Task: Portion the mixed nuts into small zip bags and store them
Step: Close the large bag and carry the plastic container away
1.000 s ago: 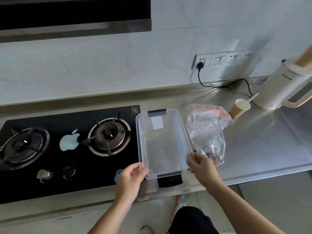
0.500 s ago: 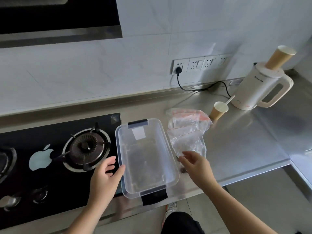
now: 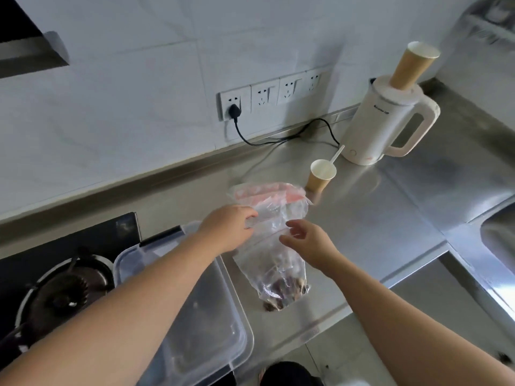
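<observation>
A clear plastic bag of mixed nuts point(image 3: 274, 274) lies on the steel counter, the nuts bunched at its near end. Behind it lies a bundle of small zip bags point(image 3: 267, 196) with red strips. My left hand point(image 3: 227, 228) reaches across the clear storage box point(image 3: 195, 324) and pinches the top edge of the nut bag. My right hand point(image 3: 308, 243) hovers at the bag's right side with fingers loosely spread, holding nothing that I can see.
A paper cup point(image 3: 320, 178) with a white stick stands behind the bags. A white kettle point(image 3: 387, 123) carries another paper cup on top. The gas hob point(image 3: 61, 288) is at the left, a sink edge point(image 3: 498, 235) at the right.
Both hands left the storage box and moved right and back to the nut bag. My left hand now pinches the bag's top. The camera swung right.
</observation>
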